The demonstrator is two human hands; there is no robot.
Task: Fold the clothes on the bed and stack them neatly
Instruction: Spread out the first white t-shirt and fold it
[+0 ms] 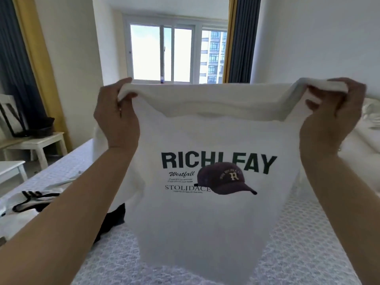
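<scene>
Head view: white-quilted bed [107,262] beneath window [164,52], curtains [239,38] alongside.

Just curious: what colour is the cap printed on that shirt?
Dark maroon cap print on the white T-shirt, seen in the head view.

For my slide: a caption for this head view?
Both hands hold a white printed T-shirt up over the bed.

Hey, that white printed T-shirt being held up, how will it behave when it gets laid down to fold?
Probably floppy: the white T-shirt sags between the left hand and right hand. Likely light, since pinches at its shoulders hold it. It may wrinkle on the bed.
</scene>
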